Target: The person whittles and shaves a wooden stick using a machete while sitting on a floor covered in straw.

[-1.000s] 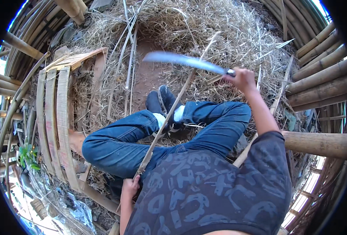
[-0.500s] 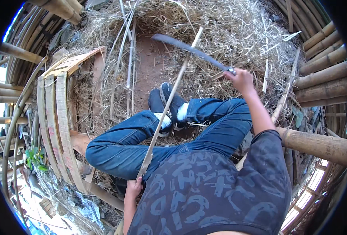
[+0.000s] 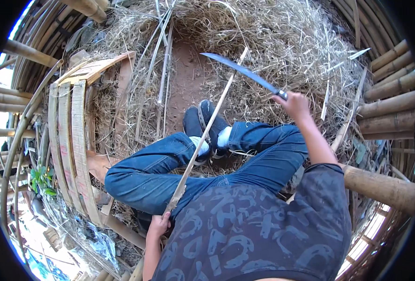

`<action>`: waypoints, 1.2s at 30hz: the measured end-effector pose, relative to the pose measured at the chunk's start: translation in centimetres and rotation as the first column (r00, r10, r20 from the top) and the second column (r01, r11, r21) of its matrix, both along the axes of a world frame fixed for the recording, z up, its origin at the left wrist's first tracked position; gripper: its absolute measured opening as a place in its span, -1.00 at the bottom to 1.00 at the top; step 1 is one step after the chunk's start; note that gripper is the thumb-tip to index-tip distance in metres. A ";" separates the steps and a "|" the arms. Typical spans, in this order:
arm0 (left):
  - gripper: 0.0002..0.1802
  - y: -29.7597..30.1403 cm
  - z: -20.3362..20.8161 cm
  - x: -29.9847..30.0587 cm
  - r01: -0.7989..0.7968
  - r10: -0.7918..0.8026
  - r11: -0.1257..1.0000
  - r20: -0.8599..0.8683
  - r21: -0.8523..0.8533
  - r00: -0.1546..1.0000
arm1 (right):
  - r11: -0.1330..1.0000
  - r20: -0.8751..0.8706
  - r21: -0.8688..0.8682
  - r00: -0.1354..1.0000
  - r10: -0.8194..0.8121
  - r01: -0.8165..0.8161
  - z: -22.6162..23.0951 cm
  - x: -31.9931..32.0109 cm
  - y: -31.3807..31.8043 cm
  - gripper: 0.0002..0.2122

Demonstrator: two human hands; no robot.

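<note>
My right hand [image 3: 295, 104] is closed around the dark handle of a long curved machete [image 3: 256, 78]. Its blade points away to the left and crosses a bamboo strip [image 3: 206, 133] near the strip's far end; whether they touch, I cannot tell. The strip runs slantwise from my lap, over my crossed legs, out beyond my shoes. Near my left hip, my left hand [image 3: 160, 224] grips its near end, where the edge looks rough and splintered.
Dry shavings [image 3: 282, 37] lie thickly around a patch of bare soil [image 3: 185, 79]. A slatted wooden crate [image 3: 78, 140] stands at the left. Long thin strips [image 3: 163, 70] lie beyond it. A thick bamboo pole [image 3: 380, 185] extends at my right, below stacked bamboo [image 3: 390, 103].
The machete has come nearer me and a little right, crossing closer to the strip's far tip. That tip has dropped slightly toward me. Both hands keep their grips.
</note>
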State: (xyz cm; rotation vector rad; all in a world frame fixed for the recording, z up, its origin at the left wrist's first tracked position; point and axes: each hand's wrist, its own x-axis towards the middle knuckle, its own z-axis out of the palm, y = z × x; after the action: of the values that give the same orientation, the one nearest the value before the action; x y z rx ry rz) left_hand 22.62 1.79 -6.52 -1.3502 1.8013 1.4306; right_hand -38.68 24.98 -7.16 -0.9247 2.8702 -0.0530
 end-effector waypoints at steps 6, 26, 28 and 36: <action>-0.38 1.0 1.2 -0.6 -0.061 0.059 0.998 -0.056 -0.034 0.997 | 0.954 -0.211 -0.180 0.956 0.202 -0.241 -0.6 0.1 -1.6 -0.40; -0.62 0.2 2.0 -1.3 -0.020 0.024 0.998 -0.059 0.062 0.998 | 0.898 -0.326 -0.254 0.906 0.270 -0.359 -2.2 -3.9 1.9 -0.41; -0.63 -0.2 1.4 -1.4 0.061 -0.065 0.997 0.098 0.042 0.993 | 0.976 -0.020 -0.088 0.979 -0.204 0.201 -0.7 -6.3 1.9 -0.43; -0.59 0.0 1.9 -2.5 0.075 -0.077 0.997 0.084 0.021 0.994 | 0.945 -0.222 -0.149 0.941 0.254 -0.290 -0.4 -4.0 2.2 -0.36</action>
State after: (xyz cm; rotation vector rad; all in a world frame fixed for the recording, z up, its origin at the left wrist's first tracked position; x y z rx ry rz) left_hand 20.10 1.84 -4.58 -1.2995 1.7630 1.3267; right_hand -42.69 27.20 -7.59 -1.4348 2.9189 -0.2069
